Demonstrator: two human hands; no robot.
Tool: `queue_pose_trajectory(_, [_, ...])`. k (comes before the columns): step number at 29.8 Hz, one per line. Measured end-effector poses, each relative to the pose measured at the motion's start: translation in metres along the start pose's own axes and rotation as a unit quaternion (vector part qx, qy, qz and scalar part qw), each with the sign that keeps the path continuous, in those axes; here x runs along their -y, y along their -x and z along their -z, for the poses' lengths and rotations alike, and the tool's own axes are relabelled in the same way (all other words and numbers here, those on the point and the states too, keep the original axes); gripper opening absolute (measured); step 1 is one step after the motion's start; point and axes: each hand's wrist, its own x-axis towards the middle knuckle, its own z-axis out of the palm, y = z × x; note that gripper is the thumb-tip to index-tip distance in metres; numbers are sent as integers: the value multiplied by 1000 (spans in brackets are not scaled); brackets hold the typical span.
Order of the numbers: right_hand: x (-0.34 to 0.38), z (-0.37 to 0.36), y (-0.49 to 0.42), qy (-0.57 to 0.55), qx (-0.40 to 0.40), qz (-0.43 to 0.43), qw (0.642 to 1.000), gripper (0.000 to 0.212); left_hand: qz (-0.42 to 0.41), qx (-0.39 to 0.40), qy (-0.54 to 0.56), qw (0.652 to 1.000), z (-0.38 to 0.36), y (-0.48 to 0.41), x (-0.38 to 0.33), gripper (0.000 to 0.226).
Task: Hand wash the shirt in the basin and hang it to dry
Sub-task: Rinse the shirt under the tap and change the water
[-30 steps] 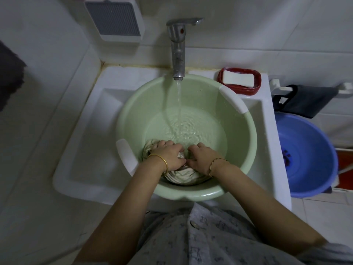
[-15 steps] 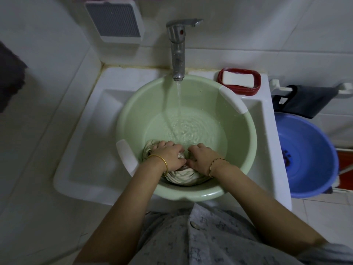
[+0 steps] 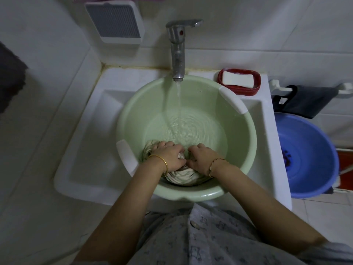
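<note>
White tiled walls are closing in a small washing corner, and a white sink (image 3: pixel 80 150) is sitting against them with a pale green basin (image 3: pixel 246 142) resting inside it. Down at the near side of that basin, a cream-coloured shirt (image 3: pixel 181 175) is lying bunched into a wet wad, partly under the shallow water, and both hands are pressing on it. The left hand (image 3: pixel 169 154) is curling its fingers over the top of the cloth, gripping a fold, a gold bangle (image 3: pixel 162 162) sitting on its wrist. The right hand (image 3: pixel 202 156) is clenching the fabric just beside it, knuckles almost touching the left's, with a thin twisted bracelet (image 3: pixel 214 165) on that wrist. Just beyond the fingertips, water is rippling where a thin stream (image 3: pixel 179 104) is falling from a metal tap (image 3: pixel 178 52) mounted above the far rim. Farther out past the right hand, a red soap dish (image 3: pixel 256 87) holding a white bar of soap (image 3: pixel 237 79) is sitting on the sink's back corner. Well off to the right of the right arm, a blue tub (image 3: pixel 309 155) is standing lower down, and a dark cloth (image 3: pixel 309 101) is hanging on a white rail above it. Beyond the left hand, a grey vented panel (image 3: pixel 114 22) is fixed to the wall.
</note>
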Motion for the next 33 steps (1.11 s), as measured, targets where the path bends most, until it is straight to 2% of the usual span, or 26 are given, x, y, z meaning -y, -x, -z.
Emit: queue_pose_trajectory(33, [0, 1, 0, 1, 2, 1, 1000, 47, -2, 5, -1, 1000, 0, 0, 0, 49])
